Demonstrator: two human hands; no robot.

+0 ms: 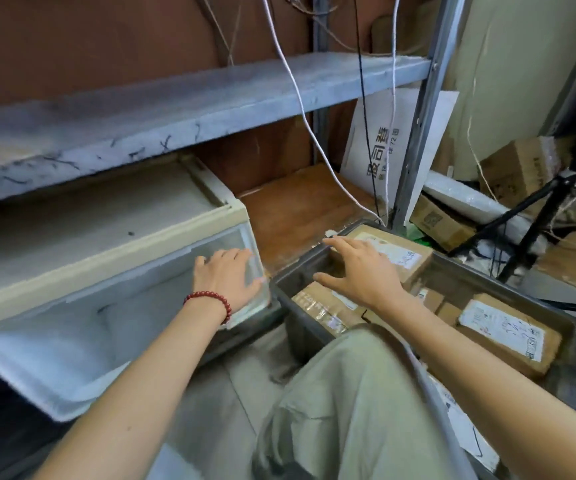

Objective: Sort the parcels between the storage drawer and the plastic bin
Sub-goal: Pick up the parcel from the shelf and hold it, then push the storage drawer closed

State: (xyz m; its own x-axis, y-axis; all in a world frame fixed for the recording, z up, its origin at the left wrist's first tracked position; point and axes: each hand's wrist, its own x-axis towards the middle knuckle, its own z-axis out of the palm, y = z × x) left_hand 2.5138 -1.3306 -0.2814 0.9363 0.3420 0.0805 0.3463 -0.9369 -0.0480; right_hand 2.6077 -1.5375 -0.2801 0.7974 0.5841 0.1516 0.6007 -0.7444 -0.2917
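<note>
Metal shelving (175, 109) behind, left grip (225, 278) flat on drawer (54, 341) corner, right grip (359, 268) spread over bin (300, 327) parcel (400, 252)

A single wide-angle view comes from a camera worn on the person's head, facing forward and steeply down. The dark plastic bin (292, 327) lies just right of centre and close beneath the lens, so near that its front end slips behind the person's bent knee (348, 393). The pale storage drawer (134, 306) fills the frame left of the bin, and a grey shelf (175, 109) slants across above and behind it. Both forearms enter from the bottom edge, the left hand (225, 278) just left of the bin and the right hand (359, 268) over it. Straight edges bow toward the frame's borders.
</note>
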